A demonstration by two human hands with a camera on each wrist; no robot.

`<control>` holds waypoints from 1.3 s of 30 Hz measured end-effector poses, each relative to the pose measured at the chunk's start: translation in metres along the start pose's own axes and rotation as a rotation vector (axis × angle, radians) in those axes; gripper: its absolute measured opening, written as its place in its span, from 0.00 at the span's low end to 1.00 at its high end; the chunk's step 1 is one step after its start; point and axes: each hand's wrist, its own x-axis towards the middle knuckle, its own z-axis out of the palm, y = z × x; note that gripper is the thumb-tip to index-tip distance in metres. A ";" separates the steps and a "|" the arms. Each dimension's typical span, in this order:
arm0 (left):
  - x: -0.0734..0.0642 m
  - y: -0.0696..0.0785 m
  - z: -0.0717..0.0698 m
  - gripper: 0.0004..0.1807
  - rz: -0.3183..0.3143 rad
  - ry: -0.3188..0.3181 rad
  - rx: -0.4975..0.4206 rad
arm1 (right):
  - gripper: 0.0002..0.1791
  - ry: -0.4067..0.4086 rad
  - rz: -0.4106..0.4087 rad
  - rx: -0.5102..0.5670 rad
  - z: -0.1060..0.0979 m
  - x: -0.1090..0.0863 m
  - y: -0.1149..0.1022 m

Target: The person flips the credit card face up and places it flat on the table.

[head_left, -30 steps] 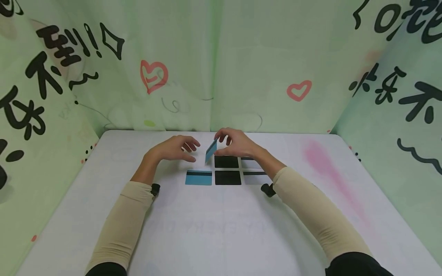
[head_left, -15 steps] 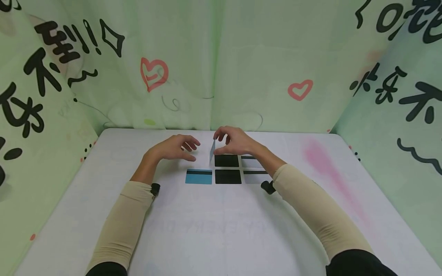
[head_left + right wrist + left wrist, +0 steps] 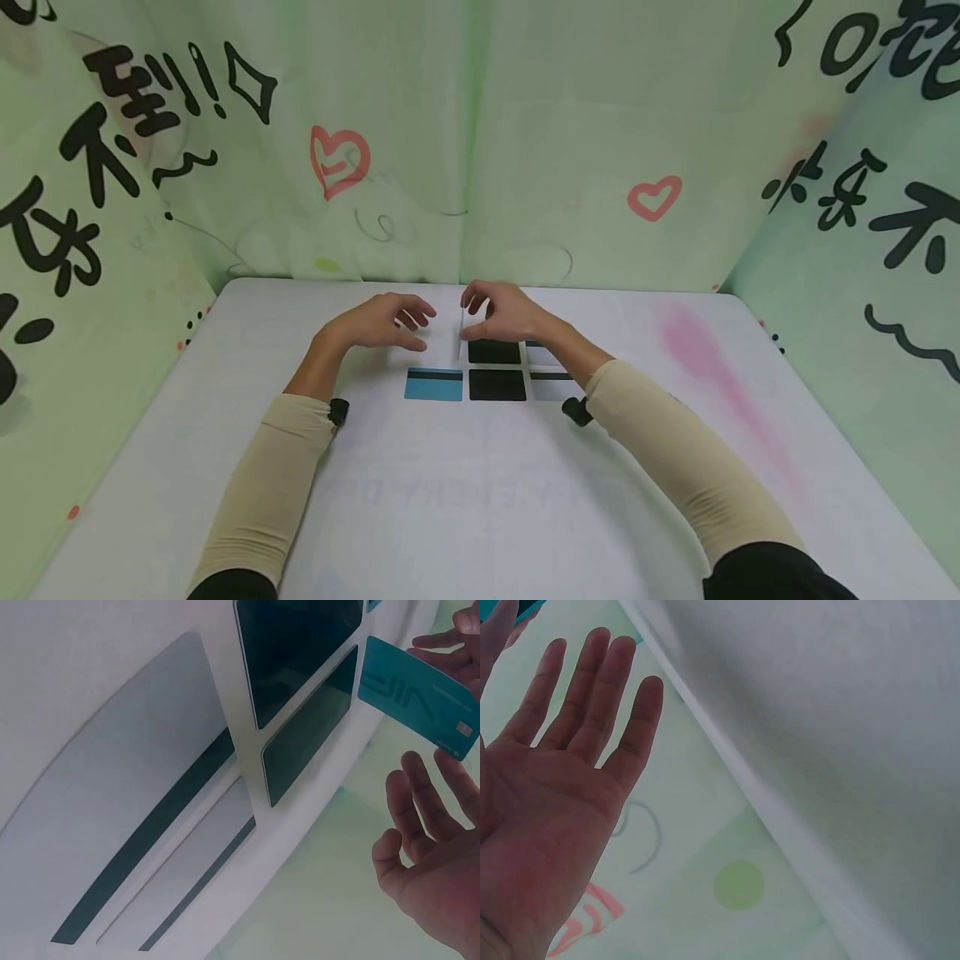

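Head view, clock directions taken from the lower black card [image 3: 497,385] as the dial's centre. The right hand [image 3: 502,312], at twelve, has its digits bent to pinch a teal card [image 3: 416,697], held on edge between ten and eleven; whether its lower edge meets the table [image 3: 420,483] cannot be told. The left hand [image 3: 378,322], at ten, is relaxed, loosely bent and holds nothing. A blue card [image 3: 433,390] lies flat at nine, an upper black card [image 3: 495,353] at twelve, an upper grey card [image 3: 542,358] at two and a lower grey card [image 3: 553,389] at three. The step in hand appears to be turning or placing the teal card; the next move probably calls for a steady pinch, clear of its neighbours. Free room is widest towards six; the table's far edge and the curtain [image 3: 405,100] limit reach beyond twelve.
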 end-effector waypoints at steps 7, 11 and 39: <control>0.000 0.000 -0.002 0.34 0.002 0.001 -0.003 | 0.31 -0.015 0.012 0.012 0.009 0.003 0.000; 0.000 0.000 -0.002 0.34 0.005 0.002 -0.003 | 0.31 -0.028 0.019 0.016 0.013 0.005 0.002; 0.002 0.003 -0.001 0.34 0.032 0.023 -0.014 | 0.30 -0.070 0.066 -0.007 0.027 0.008 0.005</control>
